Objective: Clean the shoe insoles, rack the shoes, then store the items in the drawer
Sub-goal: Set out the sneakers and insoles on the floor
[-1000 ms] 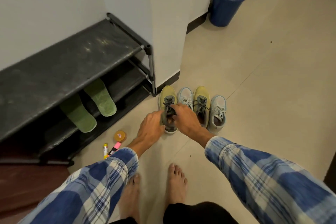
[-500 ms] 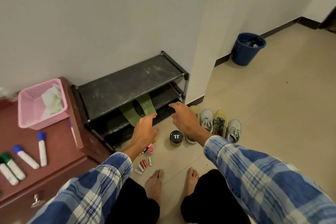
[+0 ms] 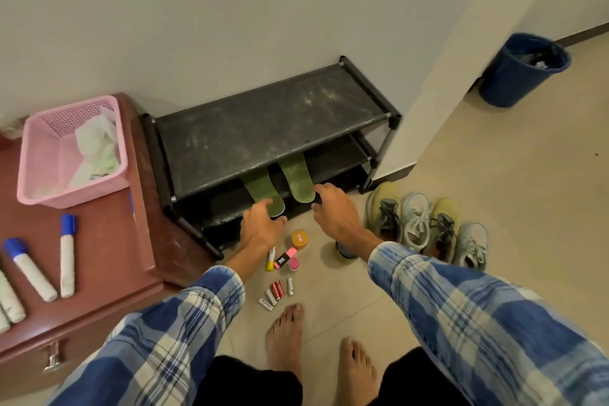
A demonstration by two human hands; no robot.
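- Both hands reach forward with fingers spread, gripping nothing. The left hand overlaps the near tip of one green insole, contact unclear. The right hand is just beside the other insole.
- Both insoles' far ends vanish under the rack top shelf.
- The right forearm hides most of a jar.
- Four shoes stand right of the rack.
- The frame's edge cuts off the drawer.

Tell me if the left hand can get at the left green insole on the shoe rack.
Probably yes. The left hand is open with its fingers at the front end of the left green insole, which juts out from under the top shelf of the shoe rack. Nothing lies between them.
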